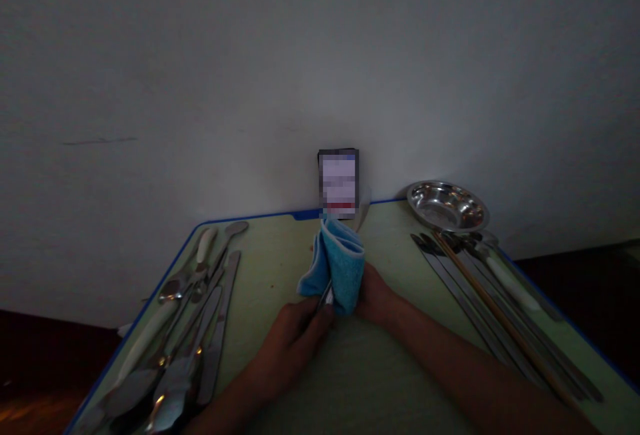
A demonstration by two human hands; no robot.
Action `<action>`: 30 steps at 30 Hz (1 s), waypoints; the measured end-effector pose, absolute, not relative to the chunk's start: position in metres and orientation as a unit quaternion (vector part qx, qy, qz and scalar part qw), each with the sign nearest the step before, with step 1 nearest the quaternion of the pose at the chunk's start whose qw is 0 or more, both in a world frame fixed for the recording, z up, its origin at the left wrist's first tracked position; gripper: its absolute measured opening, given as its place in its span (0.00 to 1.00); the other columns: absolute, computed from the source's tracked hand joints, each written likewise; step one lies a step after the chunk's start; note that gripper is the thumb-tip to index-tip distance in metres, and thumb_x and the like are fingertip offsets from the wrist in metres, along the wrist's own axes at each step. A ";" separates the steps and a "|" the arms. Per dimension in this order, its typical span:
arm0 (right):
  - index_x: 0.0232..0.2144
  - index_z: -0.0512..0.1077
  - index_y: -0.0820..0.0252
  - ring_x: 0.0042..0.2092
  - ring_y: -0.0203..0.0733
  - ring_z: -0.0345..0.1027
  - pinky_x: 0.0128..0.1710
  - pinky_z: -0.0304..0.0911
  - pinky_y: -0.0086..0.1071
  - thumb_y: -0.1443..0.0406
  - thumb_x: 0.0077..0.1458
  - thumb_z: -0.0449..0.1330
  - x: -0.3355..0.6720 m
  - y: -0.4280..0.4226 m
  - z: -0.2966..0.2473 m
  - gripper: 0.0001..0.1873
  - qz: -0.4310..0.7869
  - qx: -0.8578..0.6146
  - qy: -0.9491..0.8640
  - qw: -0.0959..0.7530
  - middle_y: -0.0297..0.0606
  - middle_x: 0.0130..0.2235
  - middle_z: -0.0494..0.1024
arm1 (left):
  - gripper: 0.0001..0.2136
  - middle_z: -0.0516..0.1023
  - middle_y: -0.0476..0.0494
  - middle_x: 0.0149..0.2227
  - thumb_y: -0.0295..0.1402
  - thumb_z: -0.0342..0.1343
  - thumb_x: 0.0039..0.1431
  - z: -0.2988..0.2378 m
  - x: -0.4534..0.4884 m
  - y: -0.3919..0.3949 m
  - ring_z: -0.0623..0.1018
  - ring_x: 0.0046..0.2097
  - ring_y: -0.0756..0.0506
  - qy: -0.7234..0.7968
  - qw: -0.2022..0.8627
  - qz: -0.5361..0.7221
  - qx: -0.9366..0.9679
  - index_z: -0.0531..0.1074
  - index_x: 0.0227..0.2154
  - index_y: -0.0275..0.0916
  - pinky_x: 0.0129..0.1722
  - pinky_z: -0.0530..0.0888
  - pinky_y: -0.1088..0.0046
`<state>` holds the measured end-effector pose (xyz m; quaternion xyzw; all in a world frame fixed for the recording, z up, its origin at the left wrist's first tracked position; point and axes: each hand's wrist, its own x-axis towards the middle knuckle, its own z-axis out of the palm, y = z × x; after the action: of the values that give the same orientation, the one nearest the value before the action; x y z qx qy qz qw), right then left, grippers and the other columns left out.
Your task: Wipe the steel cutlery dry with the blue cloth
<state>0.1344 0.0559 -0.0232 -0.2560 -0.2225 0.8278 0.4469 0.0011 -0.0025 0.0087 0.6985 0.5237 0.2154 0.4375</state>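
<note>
My left hand (299,328) is closed around the handle of a shiny metal utensil (327,297). Folded over that utensil is a light blue cloth (345,265) with pale edging, which hides most of it, so its kind does not show. My right hand (375,295) grips the cloth from the right side, its fingers largely behind the fabric. A pale, blurred shape (364,209) sticks out beyond the cloth; I cannot tell whether it belongs to the utensil. Both hands are over the middle of the pale green table (395,368).
Several spoons, knives and other utensils (213,348) lie along the left side. On the right are long metal utensils (465,295), a wooden stick (493,308) and a steel bowl (447,207). A phone (339,181) leans on the wall (300,55).
</note>
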 end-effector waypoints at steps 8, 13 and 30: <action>0.21 0.70 0.58 0.24 0.31 0.60 0.27 0.60 0.27 0.67 0.38 0.63 0.134 0.051 -0.022 0.04 0.765 -0.285 -0.257 0.517 0.27 0.21 0.71 | 0.19 0.62 0.53 0.18 0.43 0.40 0.61 0.005 0.003 -0.001 0.63 0.22 0.51 0.530 0.452 0.248 0.673 0.62 0.20 0.38 0.23 0.60 0.77; 0.19 0.69 0.58 0.23 0.32 0.60 0.27 0.62 0.28 0.67 0.39 0.62 0.133 0.060 -0.016 0.05 0.734 -0.304 -0.186 0.578 0.27 0.19 0.70 | 0.18 0.62 0.54 0.17 0.43 0.40 0.61 0.008 0.003 0.001 0.63 0.21 0.52 0.557 0.445 0.305 0.632 0.63 0.22 0.38 0.22 0.60 0.77; 0.22 0.71 0.60 0.25 0.37 0.68 0.33 0.66 0.32 0.67 0.43 0.56 0.147 0.065 -0.017 0.05 0.758 -0.298 -0.210 0.541 0.31 0.19 0.73 | 0.18 0.61 0.55 0.16 0.44 0.40 0.61 0.005 0.001 0.002 0.62 0.19 0.53 0.564 0.449 0.379 0.581 0.65 0.24 0.37 0.20 0.60 0.79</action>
<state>0.1466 0.0654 -0.0167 -0.2985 -0.2096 0.7578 0.5411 0.0009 0.0021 0.0053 0.5810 0.5636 0.3788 0.4486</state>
